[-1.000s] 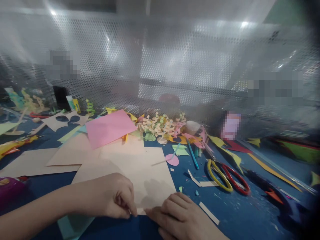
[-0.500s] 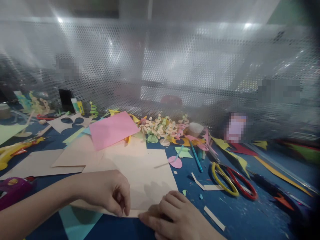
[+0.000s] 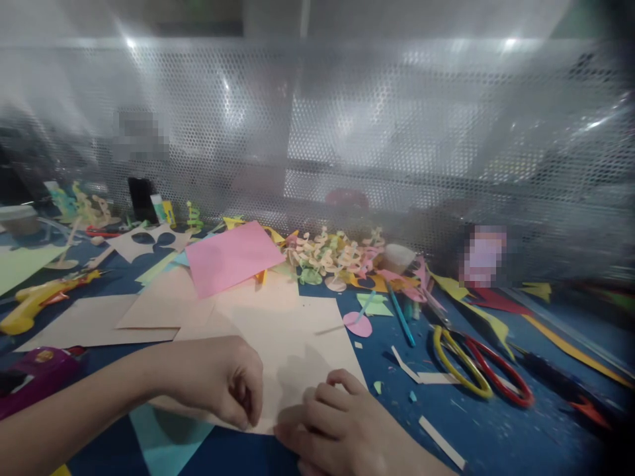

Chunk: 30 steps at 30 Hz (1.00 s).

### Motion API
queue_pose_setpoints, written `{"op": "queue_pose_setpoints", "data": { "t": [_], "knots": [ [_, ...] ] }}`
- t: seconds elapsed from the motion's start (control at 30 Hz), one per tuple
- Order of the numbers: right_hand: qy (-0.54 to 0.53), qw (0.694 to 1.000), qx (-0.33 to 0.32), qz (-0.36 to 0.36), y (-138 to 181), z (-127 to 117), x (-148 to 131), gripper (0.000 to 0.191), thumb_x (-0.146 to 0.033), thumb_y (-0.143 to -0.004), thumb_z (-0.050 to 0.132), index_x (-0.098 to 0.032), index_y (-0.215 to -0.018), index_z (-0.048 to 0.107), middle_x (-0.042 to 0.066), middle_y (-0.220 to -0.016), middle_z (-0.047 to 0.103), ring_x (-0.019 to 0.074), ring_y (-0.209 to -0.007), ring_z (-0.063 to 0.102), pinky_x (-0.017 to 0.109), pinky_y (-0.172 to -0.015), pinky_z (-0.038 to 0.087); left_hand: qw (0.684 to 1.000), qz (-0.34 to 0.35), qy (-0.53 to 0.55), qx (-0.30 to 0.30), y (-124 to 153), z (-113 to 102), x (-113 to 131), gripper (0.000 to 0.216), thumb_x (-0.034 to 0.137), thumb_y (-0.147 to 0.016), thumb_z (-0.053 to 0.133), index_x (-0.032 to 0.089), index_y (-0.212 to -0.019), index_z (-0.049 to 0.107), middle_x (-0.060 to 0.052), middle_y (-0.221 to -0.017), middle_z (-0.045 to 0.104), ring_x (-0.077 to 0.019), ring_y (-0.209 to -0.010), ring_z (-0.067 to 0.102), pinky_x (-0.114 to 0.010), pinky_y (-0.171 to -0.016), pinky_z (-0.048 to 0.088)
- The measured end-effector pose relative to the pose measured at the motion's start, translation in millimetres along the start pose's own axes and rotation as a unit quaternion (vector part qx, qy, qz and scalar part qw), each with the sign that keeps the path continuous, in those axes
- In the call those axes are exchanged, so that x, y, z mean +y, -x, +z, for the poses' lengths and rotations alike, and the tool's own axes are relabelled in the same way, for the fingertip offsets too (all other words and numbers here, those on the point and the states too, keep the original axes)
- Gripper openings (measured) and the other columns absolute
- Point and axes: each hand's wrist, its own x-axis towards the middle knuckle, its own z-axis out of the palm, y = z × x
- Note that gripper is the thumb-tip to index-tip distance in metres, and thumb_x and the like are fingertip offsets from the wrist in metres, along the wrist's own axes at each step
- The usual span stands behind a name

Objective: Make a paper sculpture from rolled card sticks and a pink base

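The left hand [image 3: 223, 380] sits at the end of a bare forearm that lies across from the left edge. Its back is up, and the curled fingers are pinched together against the thumb. The right hand [image 3: 342, 430] is just beside it, knuckles raised, fingers bent downward; its grip is unclear.

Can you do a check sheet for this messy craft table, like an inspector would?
Surface: blue table, speckled with paper bits.
Job's things: beige sheet, lying flat.
Clutter: pink sheet, paper curls, scissors, yellow glue gun, teal sheet, loose strips.
Hands: left hand pinches the beige sheet's near edge; right hand rests on that edge, fingers bent.
Cables: nothing seen.
Surroundings: perforated screen behind the table.
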Motion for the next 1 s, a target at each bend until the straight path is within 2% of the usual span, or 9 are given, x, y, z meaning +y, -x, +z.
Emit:
{"op": "queue_pose_setpoints", "data": {
  "t": [0.1, 0.27, 0.4, 0.6, 0.7, 0.8, 1.0],
  "knots": [
    [-0.016, 1.0, -0.008, -0.007, -3, 4, 0, 0.024, -0.037, -0.084, 0.046, -0.028, -0.106, 0.052, -0.006, -0.08, 0.063, 0.0119, -0.066, 0.049, 0.028, -0.061, 0.027, 0.999, -0.04, 0.017, -0.009, 1, -1, -1, 0.022, 0.001, -0.057, 0.061, 0.017, -0.069, 0.068, 0.006, -0.053, 0.05, -0.0065, -0.049, 0.048, -0.012, -0.045, 0.036],
    [-0.004, 1.0, -0.015, 0.003, -8, 10, 0, 0.019, -0.031, -0.085, 0.044, -0.03, -0.102, 0.052, -0.007, -0.067, 0.06, 0.0116, -0.061, 0.047, 0.028, -0.059, 0.026, 0.998, -0.062, 0.005, -0.015, 5, -4, -1, 0.018, 0.004, -0.058, 0.063, 0.018, -0.069, 0.066, 0.007, -0.054, 0.051, -0.0074, -0.051, 0.049, -0.014, -0.047, 0.036],
    [-0.011, 0.999, -0.042, -0.005, -13, 11, 0, 0.028, -0.042, -0.085, 0.042, -0.031, -0.111, 0.046, -0.006, -0.077, 0.063, 0.012, -0.063, 0.049, 0.029, -0.06, 0.027, 0.996, -0.08, 0.019, -0.022, 9, -8, 2, 0.013, 0.009, -0.06, 0.063, 0.018, -0.069, 0.065, 0.006, -0.054, 0.052, -0.0079, -0.051, 0.049, -0.015, -0.047, 0.036],
    [0.006, 0.998, -0.068, -0.008, -17, 11, 0, 0.022, -0.038, -0.084, 0.044, -0.031, -0.105, 0.048, -0.006, -0.08, 0.064, 0.012, -0.062, 0.05, 0.029, -0.059, 0.026, 0.99, -0.135, 0.026, -0.038, 21, -19, 6, 0.012, 0.011, -0.06, 0.063, 0.018, -0.069, 0.065, 0.006, -0.054, 0.052, -0.0078, -0.051, 0.048, -0.014, -0.046, 0.035],
    [-0.004, 0.996, -0.087, -0.007, -20, 10, -1, 0.029, -0.045, -0.085, 0.04, -0.031, -0.11, 0.045, -0.005, -0.075, 0.064, 0.0132, -0.063, 0.052, 0.03, -0.059, 0.027, 0.984, -0.171, 0.019, -0.051, 27, -24, 5, 0.011, 0.015, -0.06, 0.064, 0.019, -0.07, 0.065, 0.005, -0.056, 0.054, -0.0088, -0.052, 0.05, -0.015, -0.047, 0.036],
    [-0.01, 0.995, -0.102, -0.008, -24, 11, -2, 0.036, -0.049, -0.086, 0.035, -0.032, -0.117, 0.041, -0.004, -0.075, 0.064, 0.0134, -0.064, 0.053, 0.03, -0.058, 0.027, 0.982, -0.178, 0.021, -0.053, 29, -26, 3, 0.01, 0.015, -0.06, 0.063, 0.019, -0.069, 0.065, 0.005, -0.055, 0.054, -0.0087, -0.052, 0.05, -0.016, -0.047, 0.036],
    [-0.013, 0.996, -0.092, -0.007, -26, 15, 0, 0.027, -0.042, -0.087, 0.037, -0.033, -0.111, 0.045, -0.005, -0.076, 0.062, 0.0125, -0.065, 0.051, 0.029, -0.059, 0.027, 0.977, -0.204, -0.009, -0.058, 29, -30, 5, 0.011, 0.011, -0.058, 0.061, 0.018, -0.067, 0.064, 0.006, -0.055, 0.053, -0.0087, -0.052, 0.049, -0.016, -0.047, 0.035]
  ]
}}
